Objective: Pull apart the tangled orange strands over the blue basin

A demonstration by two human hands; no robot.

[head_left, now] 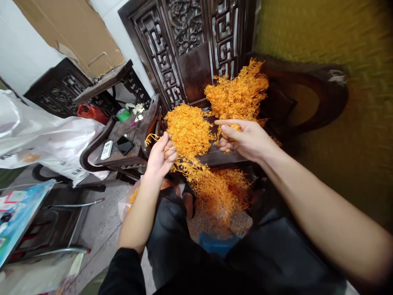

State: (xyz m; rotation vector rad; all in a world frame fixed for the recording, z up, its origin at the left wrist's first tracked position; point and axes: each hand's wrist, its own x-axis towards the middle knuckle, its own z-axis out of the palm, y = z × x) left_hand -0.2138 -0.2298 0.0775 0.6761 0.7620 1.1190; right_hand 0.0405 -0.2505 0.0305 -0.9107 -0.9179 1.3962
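My left hand (161, 155) is closed with fingers curled, and thin orange branched plastic sprigs (151, 138) stick out of it. My right hand (242, 139) has its index finger stretched out, while the thumb and other fingers close around small orange pieces (235, 127). Between the hands, a dense heap of small orange pieces (188, 129) lies on the dark wooden chair seat (219, 157). Behind my right hand rises a looser pile of orange sprigs (238, 92). More stringy orange strands (222, 190) hang below the seat's front edge, between my legs.
A carved dark chair back (196, 73) stands behind the heaps, with a curved armrest (331, 98) at right. On the left side table lie a black phone (124, 145), a white device (106, 150) and green tape (123, 114). White plastic bags (58, 139) bulge beyond. Something blue (217, 243) sits low between my legs.
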